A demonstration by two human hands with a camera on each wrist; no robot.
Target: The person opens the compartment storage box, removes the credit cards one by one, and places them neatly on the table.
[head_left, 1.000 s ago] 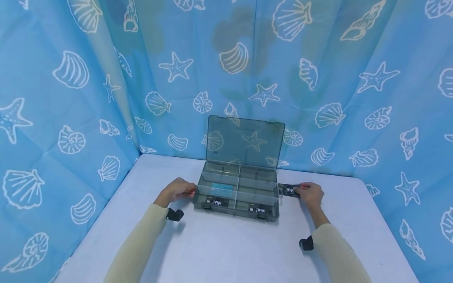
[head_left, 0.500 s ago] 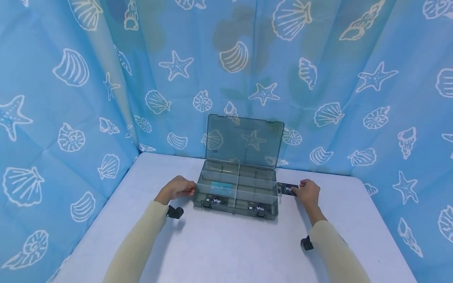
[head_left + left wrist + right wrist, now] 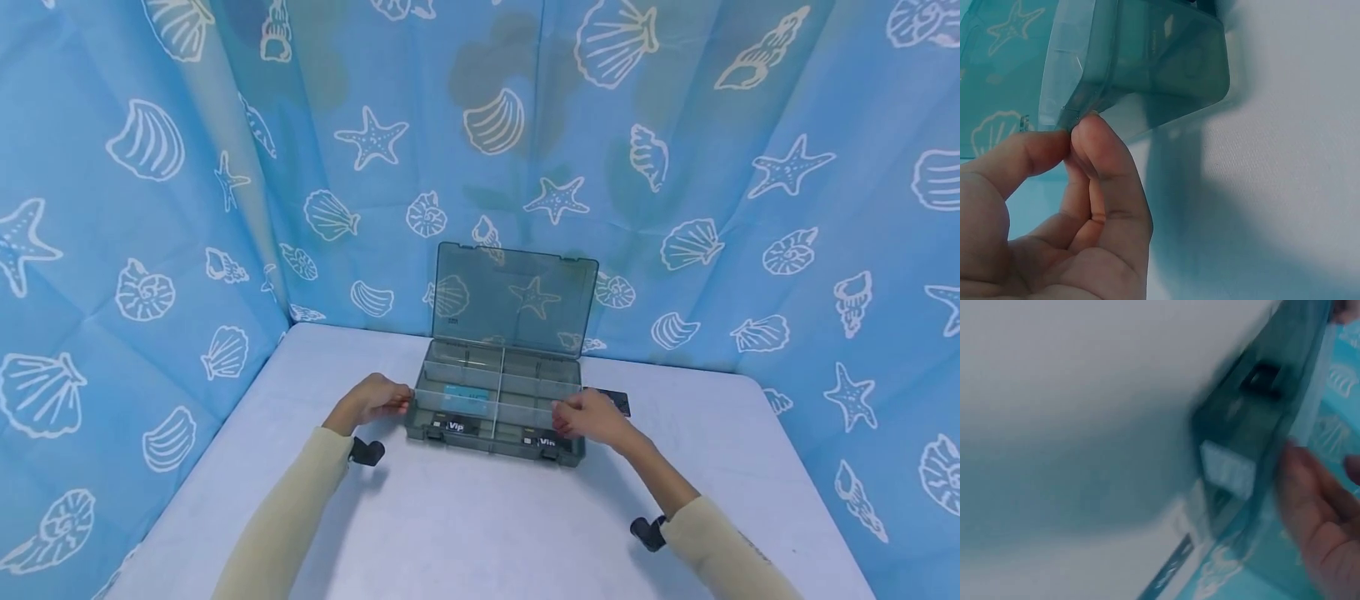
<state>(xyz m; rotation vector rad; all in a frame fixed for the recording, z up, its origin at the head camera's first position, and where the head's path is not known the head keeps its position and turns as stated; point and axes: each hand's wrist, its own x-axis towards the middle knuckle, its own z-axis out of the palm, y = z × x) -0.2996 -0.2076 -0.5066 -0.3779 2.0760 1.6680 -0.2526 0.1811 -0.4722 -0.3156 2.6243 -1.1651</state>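
Note:
A grey see-through divided box (image 3: 491,447) stands with its lid (image 3: 517,300) raised at the back. My left hand (image 3: 378,398) pinches the box's left edge; in the left wrist view, thumb and fingertips (image 3: 1085,125) meet at its rim. Over the right compartments is my right hand (image 3: 596,418), fingers loosely bent, no held thing visible; the right wrist view, blurred, shows the fingers (image 3: 1300,475) beside the box (image 3: 1241,419). Black cards marked "Vip" (image 3: 455,425) lie in both front compartments, and a blue card (image 3: 467,398) in the middle left one.
Another black card (image 3: 618,402) lies on the white table (image 3: 480,533) against the box's right side, partly behind my right hand. A blue curtain (image 3: 420,275) with shell and starfish prints hangs behind the box and along the sides.
My right hand has let go of the black card right of the box and moved left over the right compartments. My left hand has stayed at the left edge.

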